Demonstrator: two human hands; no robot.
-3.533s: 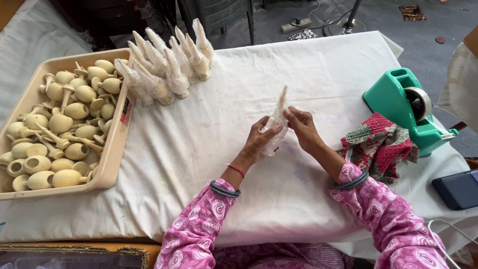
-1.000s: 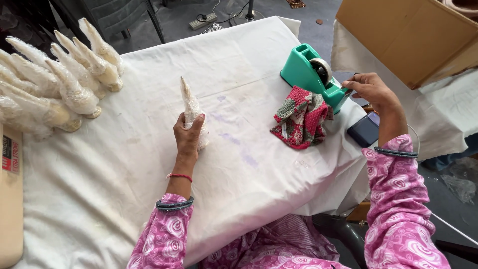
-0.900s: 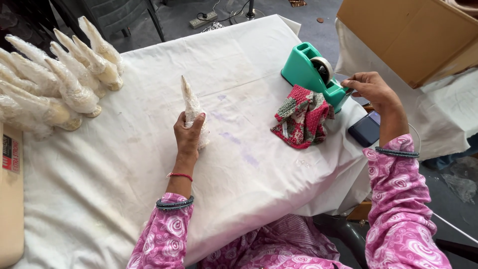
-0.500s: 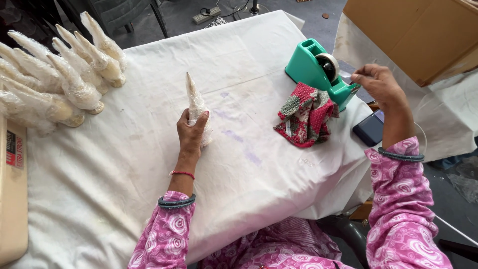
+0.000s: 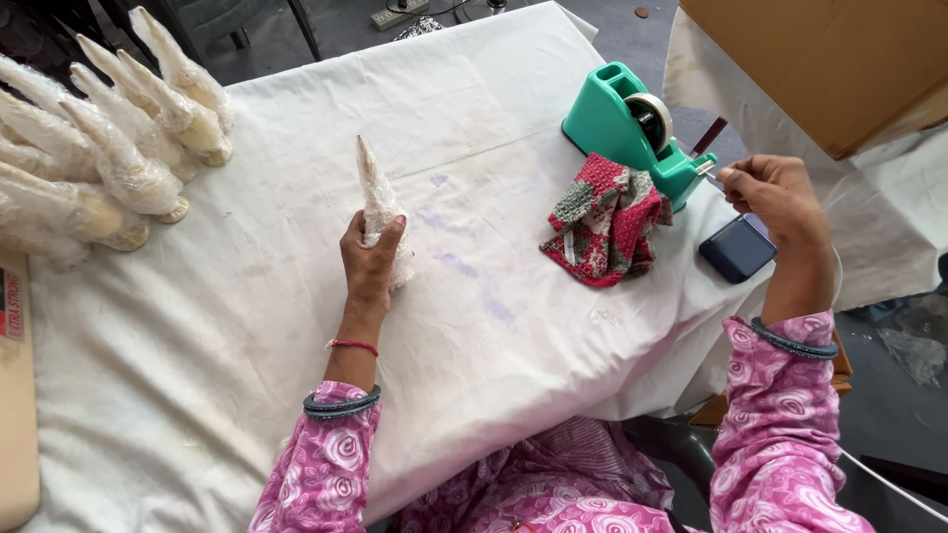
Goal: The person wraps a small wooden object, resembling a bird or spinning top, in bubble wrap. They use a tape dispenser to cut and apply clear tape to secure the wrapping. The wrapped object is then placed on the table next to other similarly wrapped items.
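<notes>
My left hand grips a cone-shaped piece wrapped in clear plastic film and holds it against the white tablecloth, tip pointing away. My right hand is off the table's right edge, its fingertips pinched on the end of a strip of clear tape coming from the green tape dispenser. A red and green patterned cloth lies bunched in front of the dispenser.
Several film-wrapped pieces lie grouped at the far left. A beige tray's edge shows at the left border. A dark phone sits near the table's right edge. A cardboard box stands at the upper right.
My right hand went from the wrapped piece to the dispenser and has drawn tape outward toward me. My left hand keeps hold of the wrapped piece on the cloth.
</notes>
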